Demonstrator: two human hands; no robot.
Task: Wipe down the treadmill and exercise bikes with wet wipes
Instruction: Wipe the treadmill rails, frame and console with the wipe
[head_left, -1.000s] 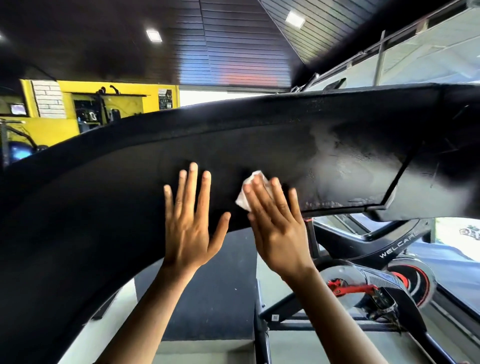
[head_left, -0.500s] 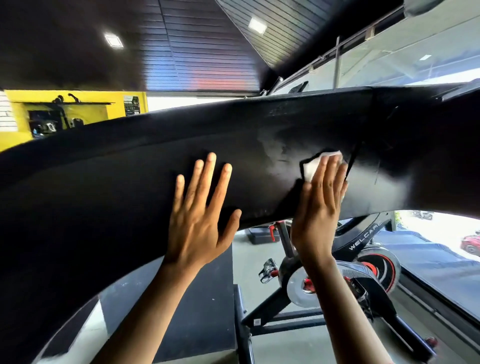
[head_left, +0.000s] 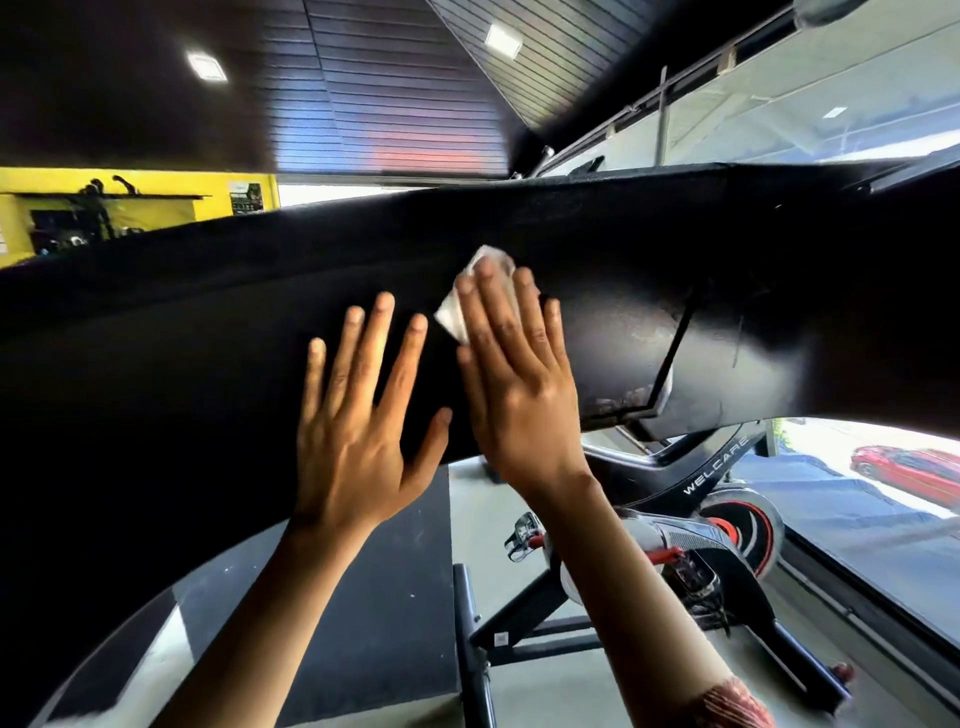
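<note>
Head view: a wide black panel (head_left: 208, 338), taken to be part of the treadmill, is seen stretching across the frame from left to right. The left hand (head_left: 358, 431) is laid flat against it near its lower edge, fingers straight and spread, nothing grasped; it is judged to be bracing only. Just beside it, the right hand (head_left: 519, 400) is pressed on the panel with fingers straight and together. The wet wipe (head_left: 453, 314) is trapped beneath those fingers, not clenched or pinched. The wipe is folded small and shows white past the fingertips and at the hand's left side, about midway between the panel's upper and lower edges.

To the right of the right hand, up to an angled seam (head_left: 675, 348), a duller, smeared patch is seen. Pale residue (head_left: 621, 404) is left along the lower edge there. That stretch is judged to be worked over but not finished. Whether the panel's dark left stretch has been wiped cannot be told.

Below the panel's lower edge an exercise bike (head_left: 701, 488) is seen, well apart from both hands. Nothing shows whether it has been cleaned. The task is therefore judged to be part-way through the treadmill, with the residue, the rest of the panel and the bikes likely left to do.
</note>
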